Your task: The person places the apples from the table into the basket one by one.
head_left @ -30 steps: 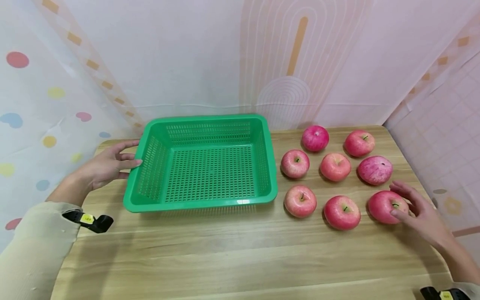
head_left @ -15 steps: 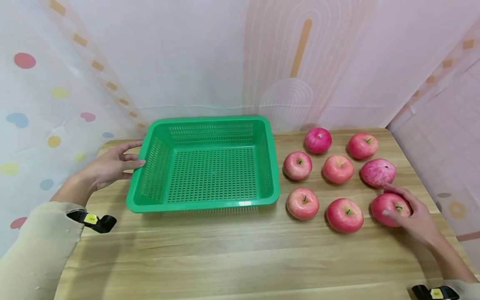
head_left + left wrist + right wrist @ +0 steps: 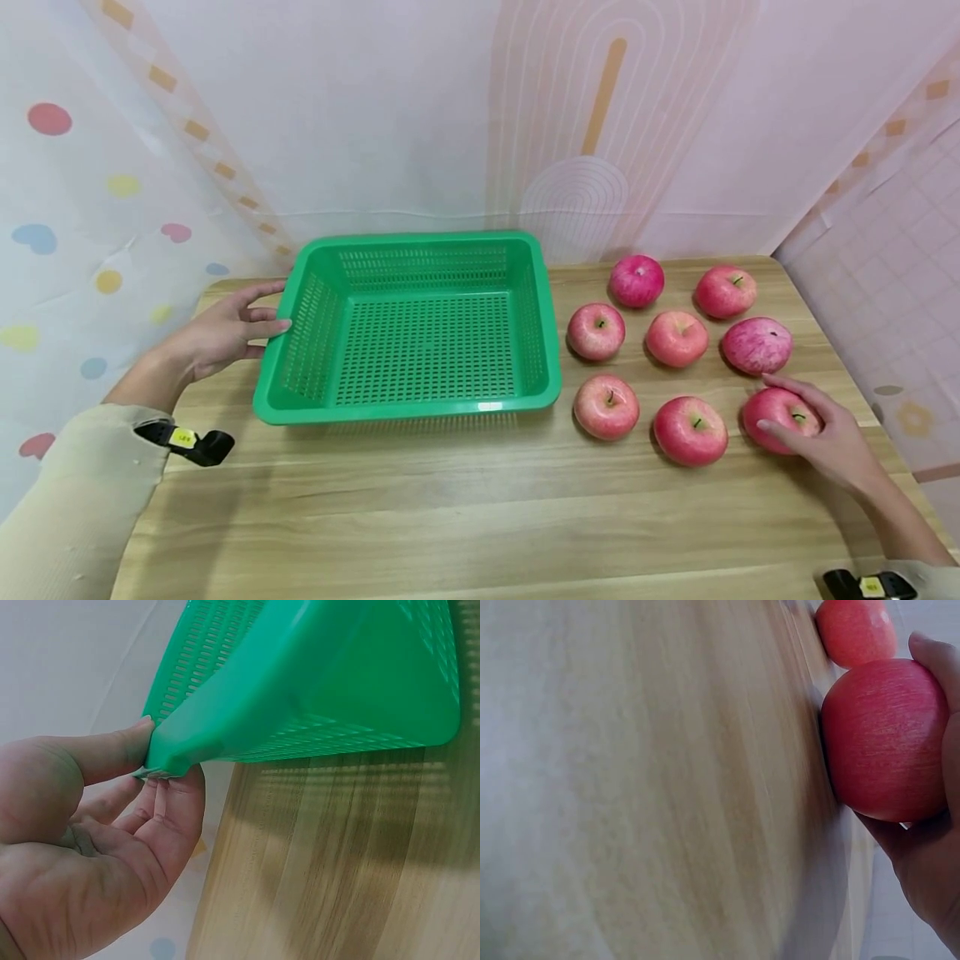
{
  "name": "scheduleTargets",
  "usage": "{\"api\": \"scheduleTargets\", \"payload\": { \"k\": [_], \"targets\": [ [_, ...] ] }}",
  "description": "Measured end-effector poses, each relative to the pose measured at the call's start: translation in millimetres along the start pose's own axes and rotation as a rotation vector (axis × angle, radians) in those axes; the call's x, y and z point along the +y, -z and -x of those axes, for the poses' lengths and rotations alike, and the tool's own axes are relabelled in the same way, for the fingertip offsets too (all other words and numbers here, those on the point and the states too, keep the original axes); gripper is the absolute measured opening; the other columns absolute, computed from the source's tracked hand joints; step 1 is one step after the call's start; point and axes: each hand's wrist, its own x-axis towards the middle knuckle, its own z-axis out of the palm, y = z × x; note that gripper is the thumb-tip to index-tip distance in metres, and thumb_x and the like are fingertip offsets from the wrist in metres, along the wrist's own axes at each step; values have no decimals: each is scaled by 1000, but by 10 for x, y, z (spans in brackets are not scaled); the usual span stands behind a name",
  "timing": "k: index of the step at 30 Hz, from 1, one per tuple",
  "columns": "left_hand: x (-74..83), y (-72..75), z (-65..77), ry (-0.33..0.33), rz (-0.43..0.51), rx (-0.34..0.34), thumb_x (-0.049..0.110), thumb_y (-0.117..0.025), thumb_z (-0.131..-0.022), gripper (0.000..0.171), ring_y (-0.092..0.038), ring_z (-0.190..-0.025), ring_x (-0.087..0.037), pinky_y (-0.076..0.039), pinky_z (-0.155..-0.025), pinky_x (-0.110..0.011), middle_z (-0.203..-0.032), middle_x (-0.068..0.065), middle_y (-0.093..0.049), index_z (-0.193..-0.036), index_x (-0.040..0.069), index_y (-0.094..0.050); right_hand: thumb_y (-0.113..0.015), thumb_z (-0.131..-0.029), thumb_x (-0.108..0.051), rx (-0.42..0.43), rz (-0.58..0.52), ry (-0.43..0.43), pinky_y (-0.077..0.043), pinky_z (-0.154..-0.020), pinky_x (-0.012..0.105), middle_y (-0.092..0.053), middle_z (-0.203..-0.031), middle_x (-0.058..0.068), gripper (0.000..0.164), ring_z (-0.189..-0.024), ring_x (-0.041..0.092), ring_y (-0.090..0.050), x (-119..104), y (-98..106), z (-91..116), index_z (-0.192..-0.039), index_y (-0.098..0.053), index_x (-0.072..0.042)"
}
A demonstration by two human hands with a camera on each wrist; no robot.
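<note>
A green plastic basket (image 3: pixel 408 410) with slotted walls and floor stands at the left of the table, nothing inside it. My left hand (image 3: pixel 217 333) pinches its left rim, thumb on top and fingers curled beneath, as the left wrist view shows. At the right, my right hand (image 3: pixel 832 433) grips a red apple (image 3: pixel 776 419), thumb on the near side and fingers round the far side. That apple (image 3: pixel 885 739) sits at the tabletop in the right wrist view. Closest to it are a second red apple (image 3: pixel 690 431) and a mottled pink-purple fruit (image 3: pixel 757 345).
More apples lie in loose rows right of the basket, among them a pale one (image 3: pixel 606 407), an orange-red one (image 3: pixel 677 338) and one at the back (image 3: pixel 725 292). A deep pink fruit (image 3: pixel 637 281) lies near the wall. Patterned cloth walls (image 3: pixel 390 117) border the wooden table (image 3: pixel 465 517).
My right hand has moved in and closed round the red apple. The left hand stays on the basket rim. The view has shifted slightly.
</note>
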Motion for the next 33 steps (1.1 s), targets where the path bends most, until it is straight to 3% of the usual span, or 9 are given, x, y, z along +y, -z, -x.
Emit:
{"api": "scheduleTargets", "payload": {
  "k": [6,21,33],
  "targets": [
    [-12,7,-7,-4,14,-3,19,-57,-107,80,-67,-99,-8,-59,-87,-34,-118,5,-58,-164,9,-2,-78,-87,0,14,14,8,-34,-84,2,-53,-121,-35,52,-107,-16,-48,39,1,-23,-135,-59,-2],
    [10,17,-6,-12,44,-11,18,-56,-107,78,-66,-99,-9,-60,-86,-34,-115,6,-60,-164,9,-2,-79,-86,-1,13,42,3,-35,-79,4,-55,-110,-35,48,-98,-14,-51,-12,30,-81,-129,-61,-3],
    [-11,20,-9,1,37,-15,17,-57,-107,79,-66,-99,-8,-59,-86,-33,-114,7,-60,-164,9,-2,-79,-84,5,13,14,33,-37,-81,4,-59,-112,-34,48,-100,-13,-53,-44,45,-98,-128,-62,-2]
  ]
}}
